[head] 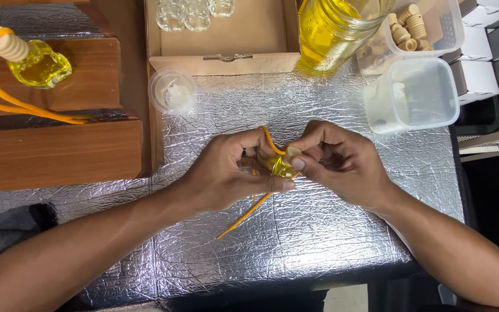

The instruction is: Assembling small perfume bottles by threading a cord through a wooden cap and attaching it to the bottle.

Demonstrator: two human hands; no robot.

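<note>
My left hand (232, 173) and my right hand (336, 162) meet over the middle of a foil-covered table (319, 231). Between their fingertips sits a small glass bottle of yellow liquid (279, 166). My left thumb lies under it. My right fingers pinch a pale wooden cap (293, 152) at its top. An orange cord (249, 214) loops over the bottle and trails down toward me across the foil. Most of the bottle is hidden by my fingers.
A finished bottle with wooden cap and orange cord (36, 60) lies on wooden boards (59, 156) at left. Behind are a small round plastic cup (172, 91), a cardboard box of empty bottles (226, 34), a big jar of yellow liquid (327, 29), two plastic tubs (414, 92) and white boxes (486, 52).
</note>
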